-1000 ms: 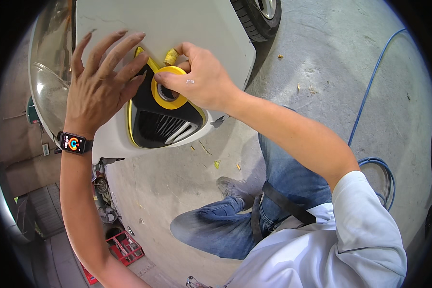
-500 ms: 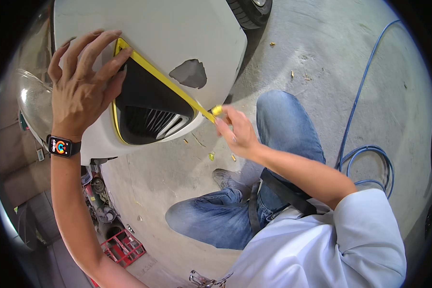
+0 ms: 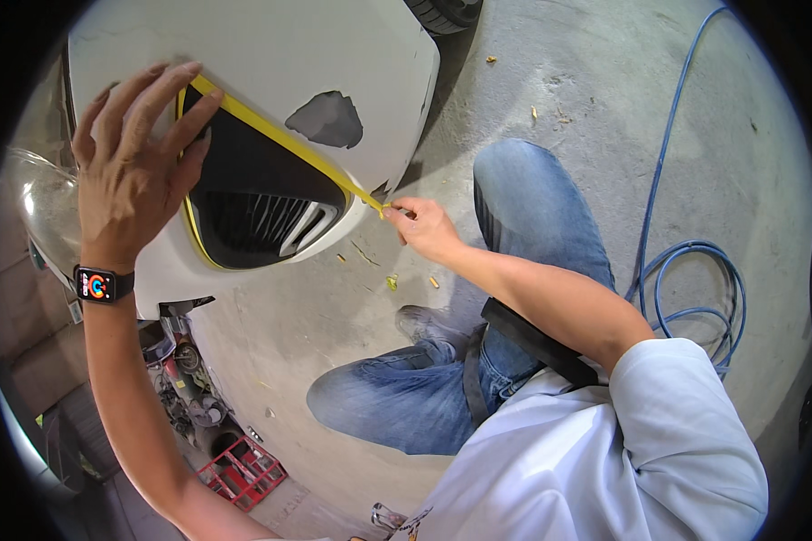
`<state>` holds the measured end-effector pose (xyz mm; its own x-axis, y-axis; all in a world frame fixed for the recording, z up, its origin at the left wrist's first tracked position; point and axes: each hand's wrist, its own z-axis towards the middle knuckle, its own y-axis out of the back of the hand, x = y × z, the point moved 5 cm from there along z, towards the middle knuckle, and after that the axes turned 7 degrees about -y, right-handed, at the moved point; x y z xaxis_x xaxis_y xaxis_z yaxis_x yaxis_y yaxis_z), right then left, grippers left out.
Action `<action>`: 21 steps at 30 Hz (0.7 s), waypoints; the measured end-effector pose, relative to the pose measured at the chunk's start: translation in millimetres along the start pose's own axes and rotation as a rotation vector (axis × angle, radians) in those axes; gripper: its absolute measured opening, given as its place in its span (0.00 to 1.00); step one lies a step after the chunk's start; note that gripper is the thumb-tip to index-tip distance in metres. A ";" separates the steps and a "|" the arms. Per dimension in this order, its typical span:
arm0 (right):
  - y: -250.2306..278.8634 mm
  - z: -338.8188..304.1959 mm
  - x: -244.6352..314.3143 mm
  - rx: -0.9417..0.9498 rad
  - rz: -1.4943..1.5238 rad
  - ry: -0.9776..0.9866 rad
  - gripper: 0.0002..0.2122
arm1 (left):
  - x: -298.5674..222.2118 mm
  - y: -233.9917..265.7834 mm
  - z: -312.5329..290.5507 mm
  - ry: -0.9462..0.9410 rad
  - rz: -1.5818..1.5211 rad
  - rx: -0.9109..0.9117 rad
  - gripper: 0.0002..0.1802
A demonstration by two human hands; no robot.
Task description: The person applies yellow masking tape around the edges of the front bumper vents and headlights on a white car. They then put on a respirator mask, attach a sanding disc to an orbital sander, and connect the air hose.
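Currently, my L grip (image 3: 135, 167) is spread w/ fingers apart at the top corner of a black vent (image 3: 253, 171), fingertips on the yellow tape (image 3: 280, 136) there. My R grip (image 3: 426, 225) is pinched, thumb & fingers together on the tape's other end, just past the vent's right-hand corner. Btwn them the tape runs straight along the vent's upper edge, on a white car bumper (image 3: 244, 45) w/ a dark grey patch (image 3: 327, 120) nearby. Far R: coiled blue hose (image 3: 666, 135) on concrete floor (image 3: 532, 81). Lower L: red rack (image 3: 267, 455).
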<state>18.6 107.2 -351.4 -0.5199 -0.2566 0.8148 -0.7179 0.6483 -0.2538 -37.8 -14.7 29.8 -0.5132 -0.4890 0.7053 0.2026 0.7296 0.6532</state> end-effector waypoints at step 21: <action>-29.1 24.2 -13.4 0.084 0.184 -0.088 0.17 | -105.6 -28.7 6.6 -0.033 -0.127 0.263 0.28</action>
<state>35.3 74.5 -367.6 -0.6819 -0.2036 0.7025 -0.6411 0.6286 -0.4402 5.1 19.2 -65.3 -0.5483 -0.5719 0.6101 -0.0863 0.7644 0.6389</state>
